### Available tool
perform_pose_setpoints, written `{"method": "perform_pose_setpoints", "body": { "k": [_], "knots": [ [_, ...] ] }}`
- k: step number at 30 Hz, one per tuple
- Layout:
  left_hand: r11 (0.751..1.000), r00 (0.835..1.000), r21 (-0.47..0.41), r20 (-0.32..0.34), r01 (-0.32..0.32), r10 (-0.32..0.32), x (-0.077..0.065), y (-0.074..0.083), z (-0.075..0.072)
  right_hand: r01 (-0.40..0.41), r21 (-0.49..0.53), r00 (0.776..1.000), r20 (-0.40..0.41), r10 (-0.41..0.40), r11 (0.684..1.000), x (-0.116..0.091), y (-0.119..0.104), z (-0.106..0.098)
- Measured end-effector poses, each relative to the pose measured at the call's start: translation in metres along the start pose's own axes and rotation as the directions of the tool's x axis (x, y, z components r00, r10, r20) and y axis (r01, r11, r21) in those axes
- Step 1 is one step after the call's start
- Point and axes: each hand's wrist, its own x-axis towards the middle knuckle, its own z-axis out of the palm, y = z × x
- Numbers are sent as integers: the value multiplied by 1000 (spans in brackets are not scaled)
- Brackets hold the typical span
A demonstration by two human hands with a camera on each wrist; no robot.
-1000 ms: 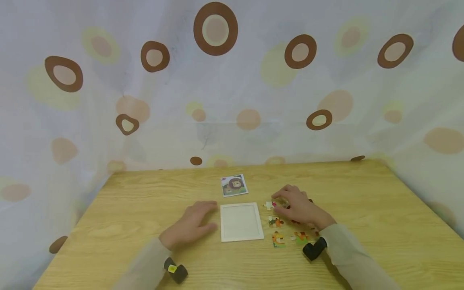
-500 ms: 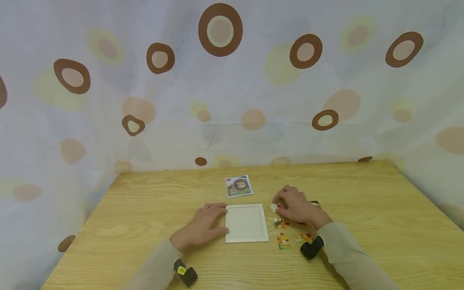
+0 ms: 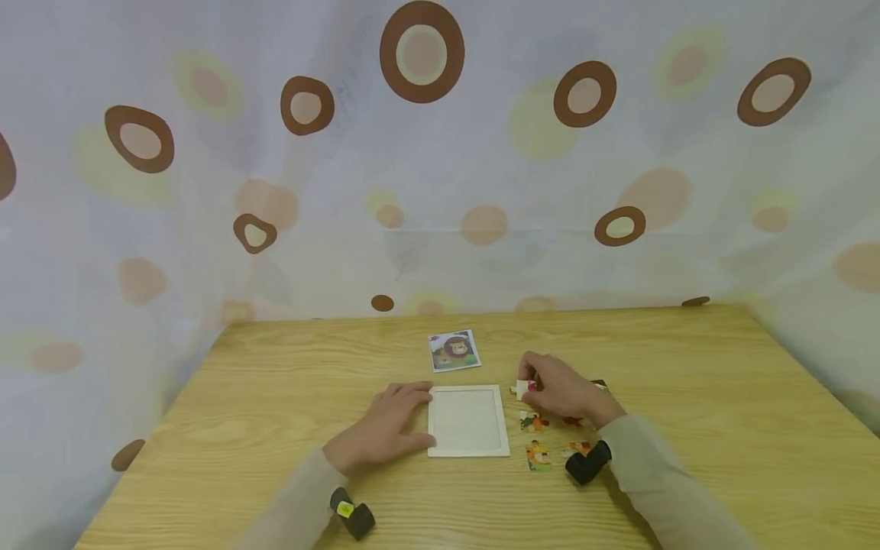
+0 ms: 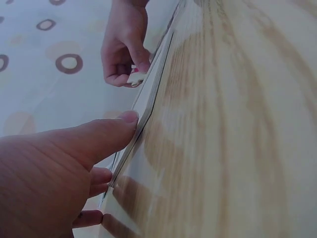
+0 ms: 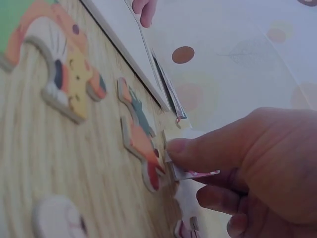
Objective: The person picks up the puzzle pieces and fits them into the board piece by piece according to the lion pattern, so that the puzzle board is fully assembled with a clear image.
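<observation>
In the head view my left hand [image 3: 385,429] lies at the left side of a white square tray frame [image 3: 503,428]. Its thumb and fingertips touch the rim, and the left wrist view shows the thumb [image 4: 111,136] straight along that edge. To the right of the frame, my right hand [image 3: 565,391] pinches a jigsaw puzzle piece [image 3: 523,389], white with a pink patch, between thumb and fingers. The right wrist view shows this piece [image 5: 181,171] tilted at the thumb tip. Below it lie an orange and green piece [image 3: 532,422] and a yellow-orange piece [image 3: 538,456].
A picture card [image 3: 454,351] with a lion lies behind the frame. More puzzle pieces, such as an orange one [image 3: 576,448] and a dark one [image 3: 600,384], lie partly hidden by the right hand and wrist camera. Patterned cloth [image 3: 440,267] stands behind the wooden table [image 3: 309,359].
My left hand has come against the frame's left rim. My right fingers have closed on the white and pink puzzle piece and now tilt it up. The head view has shifted slightly.
</observation>
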Motion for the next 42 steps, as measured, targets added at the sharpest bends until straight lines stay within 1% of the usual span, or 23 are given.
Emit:
{"method": "perform_pose_setpoints", "body": {
  "k": [7,13,20,27,35,42],
  "knots": [
    [1000,1000,-4,6,8,-8,-2,2,-1,17,75,999,-41,-14,997,5,-5,6],
    [1000,1000,-6,-4,6,-6,-2,1,-1,41,84,997,-69,-35,996,11,-13,6],
    [1000,1000,-5,-2,-14,14,-2,0,0,38,72,998,-57,-34,997,15,-20,10],
    [1000,1000,-3,6,0,0,-1,-1,-2,46,121,998,-36,-42,992,20,-27,15],
    [1000,1000,-11,15,15,-15,0,0,-2,63,130,998,1,-64,989,24,-29,15],
    [1000,1000,-7,20,14,-14,0,0,-3,35,147,999,29,-40,988,25,-30,16]
  ]
}}
